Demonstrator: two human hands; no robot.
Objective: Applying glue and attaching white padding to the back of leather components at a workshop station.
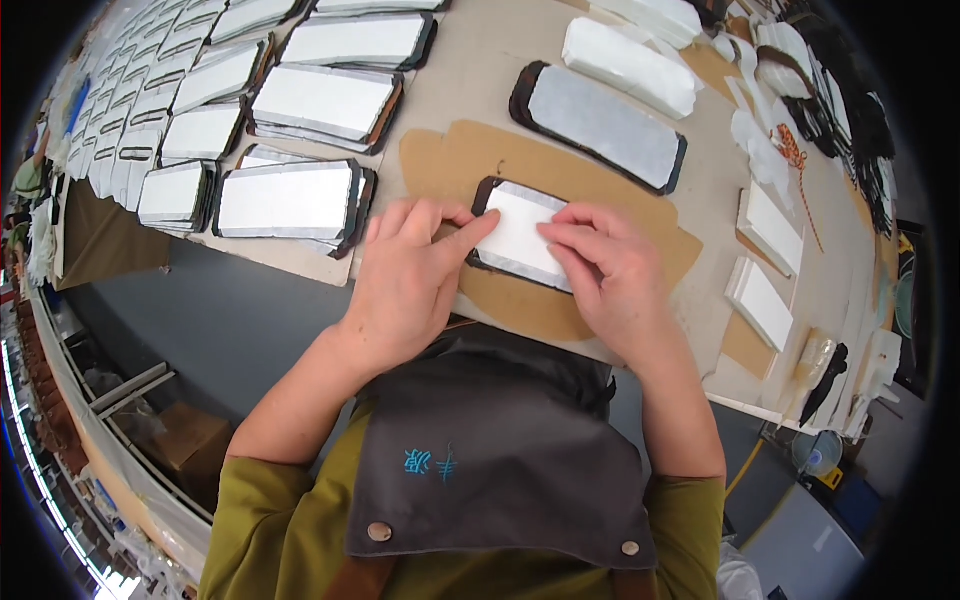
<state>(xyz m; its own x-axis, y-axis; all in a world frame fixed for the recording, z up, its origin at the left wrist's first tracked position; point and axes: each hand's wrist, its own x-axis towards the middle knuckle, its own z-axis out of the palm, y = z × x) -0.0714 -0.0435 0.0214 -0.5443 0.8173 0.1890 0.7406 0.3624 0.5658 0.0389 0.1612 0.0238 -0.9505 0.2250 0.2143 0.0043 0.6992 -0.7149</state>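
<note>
Hands meet over a small dark-edged panel (522,236) with a white sheet on its face, lying on a tan cardboard mat (640,250) at the near edge of the worktable (480,70). The left hand (405,275) lies flat and open on the panel's left end, its index finger stretched out onto the white sheet. The right hand (605,265) rests palm down on the panel's right half, fingers (565,232) extended and pressing on the white surface; neither hand grips anything.

Just beyond the mat, farther and to the right, lies a larger dark-edged panel (603,125) with a grey face, set at a slant. Beyond that sits a stack of white padding pieces (630,65). To the left, stacks of finished panels (290,200) with white faces and dark rims stand in rows that run toward the far left corner, the nearest stack just beside the left hand. On the right side of the table lie two white rectangular blocks (765,265), one nearer than the other, and farther right a heap of dark strips (850,110). An orange cord (795,160) trails near the white scraps there. The person wears a grey apron (490,450) over olive sleeves.
</note>
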